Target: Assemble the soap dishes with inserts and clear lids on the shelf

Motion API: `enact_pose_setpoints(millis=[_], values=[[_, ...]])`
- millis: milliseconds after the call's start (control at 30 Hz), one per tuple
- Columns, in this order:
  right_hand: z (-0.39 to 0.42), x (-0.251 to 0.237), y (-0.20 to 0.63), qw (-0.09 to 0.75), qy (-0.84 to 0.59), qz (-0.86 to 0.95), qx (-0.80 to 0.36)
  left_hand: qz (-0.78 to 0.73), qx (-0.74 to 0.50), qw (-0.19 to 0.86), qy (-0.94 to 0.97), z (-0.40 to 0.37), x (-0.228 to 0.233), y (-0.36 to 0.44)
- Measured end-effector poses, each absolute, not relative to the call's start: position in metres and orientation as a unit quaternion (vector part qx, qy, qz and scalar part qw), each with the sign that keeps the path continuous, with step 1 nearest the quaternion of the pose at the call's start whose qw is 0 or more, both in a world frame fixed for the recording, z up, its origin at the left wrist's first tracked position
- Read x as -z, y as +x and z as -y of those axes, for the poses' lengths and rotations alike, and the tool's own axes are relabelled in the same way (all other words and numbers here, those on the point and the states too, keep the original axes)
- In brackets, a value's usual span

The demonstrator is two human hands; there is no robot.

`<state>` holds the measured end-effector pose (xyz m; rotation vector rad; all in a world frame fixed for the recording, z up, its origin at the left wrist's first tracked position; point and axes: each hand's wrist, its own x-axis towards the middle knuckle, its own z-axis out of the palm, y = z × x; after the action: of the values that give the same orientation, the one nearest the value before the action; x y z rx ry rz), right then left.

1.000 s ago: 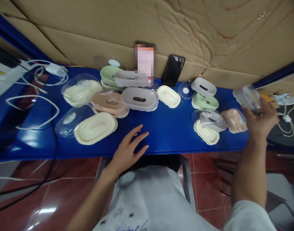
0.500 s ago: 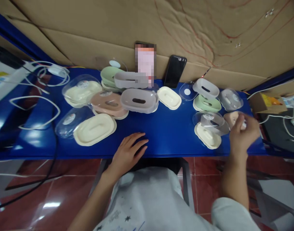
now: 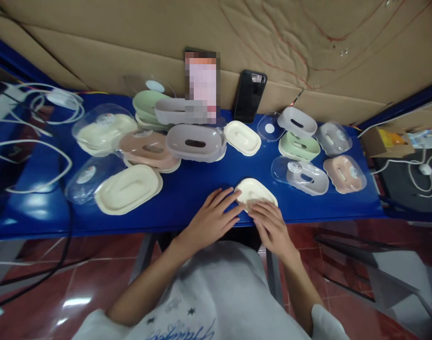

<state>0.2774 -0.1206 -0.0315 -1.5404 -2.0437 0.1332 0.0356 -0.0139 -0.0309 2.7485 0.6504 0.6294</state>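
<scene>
Resting on the near side of a cream oval tray [image 3: 255, 188], the right hand [image 3: 271, 229] pinches or just touches, I cannot tell, while the left hand [image 3: 216, 216] has its fingers apart at the tray's left edge, with a gray slotted box [image 3: 318, 183] farther right.

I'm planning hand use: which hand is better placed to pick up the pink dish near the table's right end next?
Probably the right hand. Both hands are at the cream tray, but the right is nearer the pink dish; the left hand would likely have to cross past the right.
</scene>
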Motion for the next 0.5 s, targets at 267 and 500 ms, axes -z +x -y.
enact_pose_setpoints(millis=[267, 500], values=[[0.108, 0.03, 0.39, 0.283, -0.767, 0.557, 0.145, -0.34, -0.259, 0.085, 0.9, 0.021, 0.029, -0.024], [0.117, 0.013, 0.392, 0.243, -0.783, 0.557, 0.134, -0.359, -0.282, 0.109, 0.883, 0.025, 0.035, -0.034]])
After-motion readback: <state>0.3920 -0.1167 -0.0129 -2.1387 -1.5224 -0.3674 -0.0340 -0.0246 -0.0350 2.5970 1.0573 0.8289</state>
